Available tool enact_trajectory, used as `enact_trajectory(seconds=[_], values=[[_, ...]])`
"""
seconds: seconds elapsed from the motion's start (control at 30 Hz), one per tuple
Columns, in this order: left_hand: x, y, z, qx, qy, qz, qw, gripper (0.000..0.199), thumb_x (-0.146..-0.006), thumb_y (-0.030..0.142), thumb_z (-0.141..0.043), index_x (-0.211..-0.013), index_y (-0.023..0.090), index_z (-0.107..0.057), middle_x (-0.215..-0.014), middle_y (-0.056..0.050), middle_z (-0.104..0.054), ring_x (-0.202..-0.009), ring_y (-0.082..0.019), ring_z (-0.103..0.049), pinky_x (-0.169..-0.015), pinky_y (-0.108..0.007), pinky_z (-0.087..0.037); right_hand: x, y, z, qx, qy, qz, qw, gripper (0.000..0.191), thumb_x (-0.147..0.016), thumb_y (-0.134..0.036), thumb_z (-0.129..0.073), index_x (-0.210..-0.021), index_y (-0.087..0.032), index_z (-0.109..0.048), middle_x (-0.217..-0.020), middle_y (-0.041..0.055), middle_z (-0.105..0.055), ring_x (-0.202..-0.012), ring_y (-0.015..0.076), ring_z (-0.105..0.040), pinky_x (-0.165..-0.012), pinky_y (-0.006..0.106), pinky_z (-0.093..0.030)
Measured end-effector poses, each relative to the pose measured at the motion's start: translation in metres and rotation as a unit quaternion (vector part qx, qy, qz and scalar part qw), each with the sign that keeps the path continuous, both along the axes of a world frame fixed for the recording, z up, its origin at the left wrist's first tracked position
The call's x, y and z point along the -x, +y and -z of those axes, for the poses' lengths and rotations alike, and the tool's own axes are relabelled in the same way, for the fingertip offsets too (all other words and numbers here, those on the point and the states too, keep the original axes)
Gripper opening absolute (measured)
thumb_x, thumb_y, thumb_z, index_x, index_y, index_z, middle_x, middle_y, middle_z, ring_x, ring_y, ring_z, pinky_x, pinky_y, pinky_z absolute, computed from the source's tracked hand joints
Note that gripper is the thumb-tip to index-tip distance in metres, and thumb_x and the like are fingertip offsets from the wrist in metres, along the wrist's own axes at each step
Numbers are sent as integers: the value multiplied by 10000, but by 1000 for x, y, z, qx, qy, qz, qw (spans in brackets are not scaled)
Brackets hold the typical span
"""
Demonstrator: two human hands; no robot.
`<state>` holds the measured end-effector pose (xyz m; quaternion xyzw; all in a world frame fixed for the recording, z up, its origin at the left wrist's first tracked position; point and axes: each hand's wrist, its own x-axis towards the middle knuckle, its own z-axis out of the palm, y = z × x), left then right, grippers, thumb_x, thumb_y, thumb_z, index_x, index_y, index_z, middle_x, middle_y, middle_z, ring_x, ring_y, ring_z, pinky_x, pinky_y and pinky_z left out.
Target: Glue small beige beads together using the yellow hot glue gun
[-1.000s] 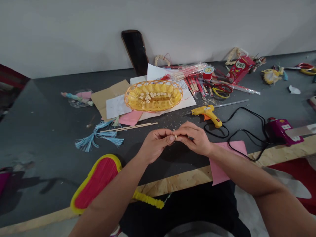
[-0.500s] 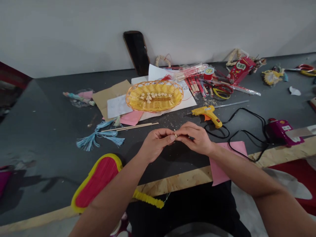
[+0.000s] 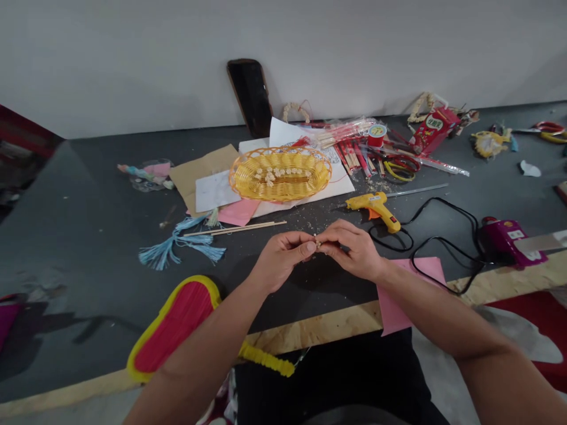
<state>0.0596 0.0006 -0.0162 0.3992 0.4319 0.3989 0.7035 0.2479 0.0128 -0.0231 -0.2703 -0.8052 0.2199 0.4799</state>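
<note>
My left hand (image 3: 286, 257) and my right hand (image 3: 351, 248) meet fingertip to fingertip above the dark table. Both pinch one small pale beaded piece (image 3: 317, 242), mostly covered by the fingers. Behind them, a yellow woven basket (image 3: 283, 190) holds several small cream flower-like pieces (image 3: 270, 176). A yellow glue gun (image 3: 376, 206) lies just behind my right hand, with a clear stick in its back. Two thin wooden sticks (image 3: 239, 228) rest to the left, beside a light blue tassel (image 3: 177, 242).
A phone (image 3: 251, 97) leans on the wall. Red-wrapped packets (image 3: 354, 154), a red thread spool (image 3: 376, 137) and scissors (image 3: 401, 168) lie behind. At right are a black cord (image 3: 469, 215) and purple box (image 3: 514, 239); a red-and-yellow paddle shape (image 3: 177, 324) lies front left.
The view has shifted slightly, so the table items sit a little farther right. Both hands keep their pinch on the small piece, with hardly any movement.
</note>
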Motion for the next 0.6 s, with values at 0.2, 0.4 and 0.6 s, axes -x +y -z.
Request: enact_trajectory(seconds=[0.2, 0.4, 0.6], values=[[0, 0, 4, -45, 36, -25, 998, 296, -730, 442, -800, -784, 153, -757, -664, -8, -629, -619, -100, -485, -602, -242, -369, -4, 2, -2, 1, -8, 32, 999, 92, -925, -183, -621, -1005, -190, -666, -858, 56, -700, -798, 150, -658, -705, 272, -558], [2, 9, -13, -106, -30, -201, 973, 250, -651, 356, -855, -771, 171, -736, -771, -21, -673, -554, -68, -466, -538, -225, -386, -6, 6, -5, 28, -6, 84, 996, 60, -911, -222, -626, -955, -198, -659, -757, 14, -647, -664, 132, -578, -627, 267, -494], [14, 17, -35, -175, -52, -272, 945, 239, -637, 240, -828, -842, 191, -715, -733, -21, -654, -635, -99, -545, -536, -204, -414, -5, 11, -16, 80, -49, 68, 993, 68, -910, -222, -612, -922, -174, -658, -770, 11, -633, -650, 109, -551, -615, 232, -454]])
